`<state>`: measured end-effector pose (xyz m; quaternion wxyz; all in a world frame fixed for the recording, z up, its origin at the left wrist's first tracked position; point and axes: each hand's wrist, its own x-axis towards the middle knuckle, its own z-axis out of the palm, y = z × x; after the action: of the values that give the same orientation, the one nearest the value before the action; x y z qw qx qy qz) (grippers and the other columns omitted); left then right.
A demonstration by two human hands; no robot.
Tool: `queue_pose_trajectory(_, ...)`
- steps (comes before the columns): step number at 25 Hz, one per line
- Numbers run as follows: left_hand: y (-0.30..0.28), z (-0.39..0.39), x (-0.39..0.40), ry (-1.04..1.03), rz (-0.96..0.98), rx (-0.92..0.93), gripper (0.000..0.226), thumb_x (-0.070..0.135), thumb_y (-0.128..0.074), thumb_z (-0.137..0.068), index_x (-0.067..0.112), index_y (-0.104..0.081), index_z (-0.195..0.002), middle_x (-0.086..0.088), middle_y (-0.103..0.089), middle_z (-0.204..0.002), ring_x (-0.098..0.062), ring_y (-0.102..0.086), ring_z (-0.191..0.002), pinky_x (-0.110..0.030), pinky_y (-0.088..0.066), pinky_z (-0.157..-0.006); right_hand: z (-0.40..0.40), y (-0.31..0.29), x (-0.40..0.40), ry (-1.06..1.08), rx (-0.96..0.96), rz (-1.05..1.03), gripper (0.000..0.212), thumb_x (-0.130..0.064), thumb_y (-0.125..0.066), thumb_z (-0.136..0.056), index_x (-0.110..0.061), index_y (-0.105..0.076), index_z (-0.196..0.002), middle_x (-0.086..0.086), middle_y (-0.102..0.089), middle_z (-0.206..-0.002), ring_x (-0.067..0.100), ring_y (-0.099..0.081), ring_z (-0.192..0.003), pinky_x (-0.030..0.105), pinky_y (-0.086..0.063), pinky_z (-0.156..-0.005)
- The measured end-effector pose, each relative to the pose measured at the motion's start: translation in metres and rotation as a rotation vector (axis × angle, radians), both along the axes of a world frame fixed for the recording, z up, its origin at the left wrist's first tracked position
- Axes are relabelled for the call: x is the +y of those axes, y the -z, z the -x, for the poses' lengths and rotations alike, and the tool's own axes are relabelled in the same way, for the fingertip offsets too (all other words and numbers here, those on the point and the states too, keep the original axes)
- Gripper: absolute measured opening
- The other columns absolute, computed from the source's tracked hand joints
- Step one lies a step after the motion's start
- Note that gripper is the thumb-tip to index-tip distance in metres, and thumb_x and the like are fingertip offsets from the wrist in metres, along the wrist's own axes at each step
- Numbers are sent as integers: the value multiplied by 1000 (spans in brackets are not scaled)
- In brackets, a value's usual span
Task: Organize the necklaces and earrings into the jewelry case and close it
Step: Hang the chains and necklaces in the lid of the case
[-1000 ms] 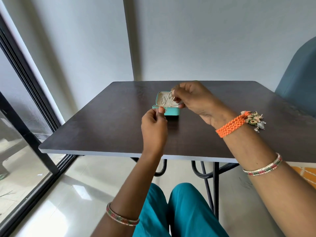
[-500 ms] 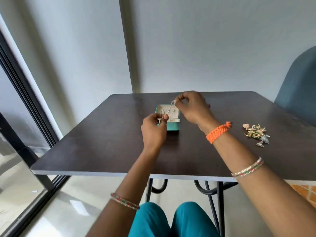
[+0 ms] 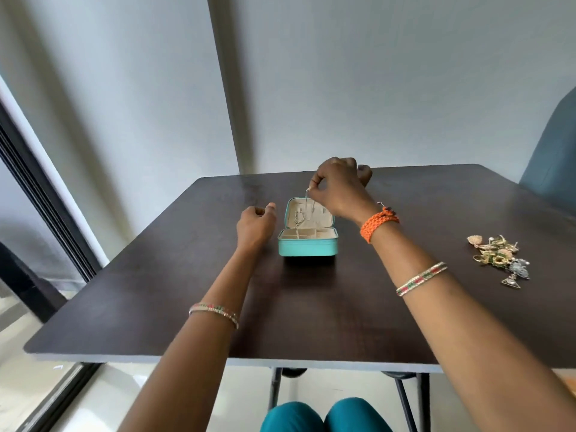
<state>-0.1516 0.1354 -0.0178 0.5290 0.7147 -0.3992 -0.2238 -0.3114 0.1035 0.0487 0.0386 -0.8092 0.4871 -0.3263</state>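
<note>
A small teal jewelry case [image 3: 308, 247] stands open in the middle of the dark table [image 3: 174, 275], its lid tipped back and its cream lining showing. My right hand [image 3: 338, 188] hovers over the lid and pinches the top of a thin silver necklace [image 3: 304, 210], which hangs down against the inside of the lid. Left of the case, my left hand [image 3: 256, 224] hovers with loosely curled fingers and holds nothing. A heap of earrings [image 3: 498, 257], gold, green and silver, lies on the table at the right.
A blue-grey chair back [image 3: 551, 157] stands at the table's far right corner. A dark-framed glass door [image 3: 37, 188] runs along the left. Grey walls rise close behind the table.
My left hand has let go of the necklace and drawn off to the left of the case. My right hand has lifted the chain higher over the lid. The view has pulled back.
</note>
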Motion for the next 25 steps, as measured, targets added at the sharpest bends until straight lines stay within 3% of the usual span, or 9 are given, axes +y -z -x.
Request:
queue_pose_trajectory(2,6,-7,-20,50,-4,127,36,44,-50,-92,9,-59,-97,-14,-68,-100,-28,-63,-90,-37,-51,-84,-8,12,-5,30,40,97,11,-24,-55,-84,-19,-65,-80,-3,-58,-112,22,-39,-116,42,-13,-100)
queue_pose_trajectory(4,9,-12,-32,115,16,262,41,41,-49,-93,7,-56,-115,-13,-66,-105,-23,-63,-88,-30,-50,-75,-10,22,-10,29,45,127,11,-25,-54,-84,-19,-64,-81,-4,-58,-113,20,-38,-116,43,-11,-102)
queue_pose_trajectory(5,10,-13,-37,144,0,259,41,40,-49,-94,6,-55,-116,-13,-65,-106,-22,-63,-88,-29,-50,-75,-9,26,-14,17,49,126,12,-26,-54,-85,-20,-64,-82,-4,-57,-114,20,-38,-117,43,-10,-102)
queue_pose_trajectory(8,9,-12,-55,254,-133,145,56,48,-48,-92,-3,-56,-112,-19,-64,-113,-31,-64,-104,-40,-51,-94,-11,38,-24,-16,41,90,15,-31,-56,-84,-21,-66,-83,-5,-55,-121,19,-36,-122,45,-10,-104)
queue_pose_trajectory(10,3,-7,-62,317,-177,99,59,50,-49,-91,-5,-59,-109,-17,-66,-108,-30,-65,-101,-41,-51,-93,-14,44,-27,-31,11,99,15,-32,-58,-83,-21,-67,-82,-6,-55,-123,18,-35,-124,42,-9,-103)
queue_pose_trajectory(13,6,-1,-57,309,-13,109,37,41,-53,-93,6,-65,-87,-10,-65,-87,-21,-61,-81,-39,-52,-83,-11,48,-26,-76,-38,97,12,-31,-61,-79,-20,-67,-77,-6,-56,-122,17,-36,-123,36,-14,-97)
queue_pose_trajectory(18,19,-4,-30,279,332,243,8,23,-60,-91,20,-68,-92,2,-68,-82,-9,-62,-77,-35,-50,-76,2,55,-23,-100,-26,140,8,-27,-63,-78,-21,-67,-75,-5,-57,-122,18,-37,-122,33,-17,-90)
queue_pose_trajectory(21,11,-4,-22,299,352,258,10,24,-61,-91,25,-67,-99,10,-69,-83,-1,-62,-78,-33,-47,-72,1,52,-23,-95,8,241,6,-26,-63,-80,-21,-67,-78,-2,-55,-124,21,-36,-124,35,-16,-91)
queue_pose_trajectory(25,9,-2,-18,309,405,220,27,18,-60,-92,13,-63,-118,8,-68,-89,8,-63,-73,-13,-48,-59,2,50,-20,-45,9,385,4,-27,-66,-80,-25,-67,-78,0,-51,-131,21,-30,-125,36,-15,-95)
